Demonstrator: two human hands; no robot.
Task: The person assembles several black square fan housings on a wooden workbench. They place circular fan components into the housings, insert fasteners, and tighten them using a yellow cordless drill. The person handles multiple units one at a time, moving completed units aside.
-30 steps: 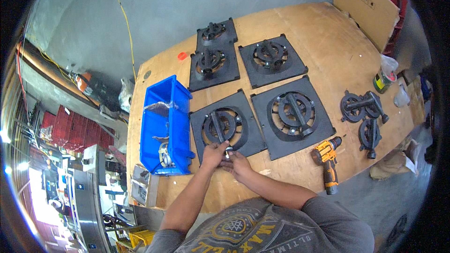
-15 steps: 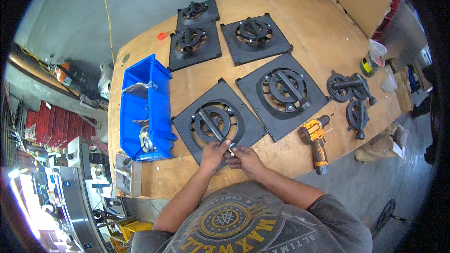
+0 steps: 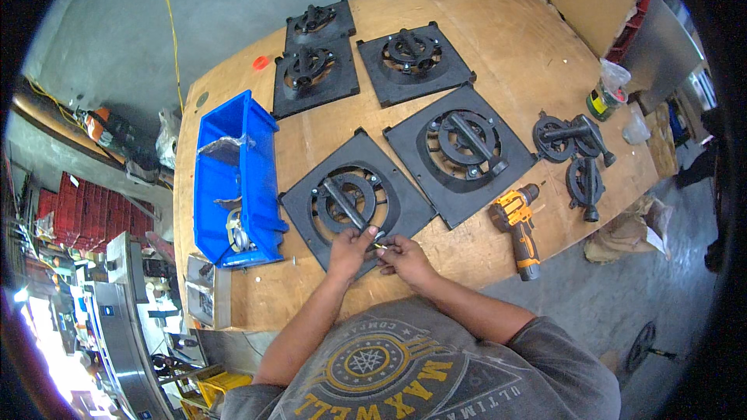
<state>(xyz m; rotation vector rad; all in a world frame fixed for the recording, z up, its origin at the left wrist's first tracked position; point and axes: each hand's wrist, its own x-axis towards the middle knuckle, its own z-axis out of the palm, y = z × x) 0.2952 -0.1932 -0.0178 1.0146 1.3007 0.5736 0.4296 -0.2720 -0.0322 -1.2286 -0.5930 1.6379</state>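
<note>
Close in front of me lies a square black plate [image 3: 311, 201] with a round cast burner [image 3: 348, 201] in its middle, whose tube points toward me. My left hand [image 3: 350, 253] is closed around the near end of that tube, thumb on top. Beside it, the fingers of my right hand [image 3: 408, 261] pinch a small shiny metal fitting [image 3: 379, 244] at the tube's end. Fingers partly cover the fitting, so its exact shape is hidden. A second plate with a burner [image 3: 467, 148] adjoins on the right.
Three more burner plates [image 3: 416, 62] sit farther back. A blue bin [image 3: 274, 179] with metal parts stands left, near a small box [image 3: 222, 295]. To the right are an orange-black cordless drill [image 3: 523, 237], loose burners [image 3: 585, 183] and a tub [image 3: 603, 101].
The whole view has shifted slightly left. Both hands stay at the tube's end, and the right fingers have changed position a little around the fitting.
</note>
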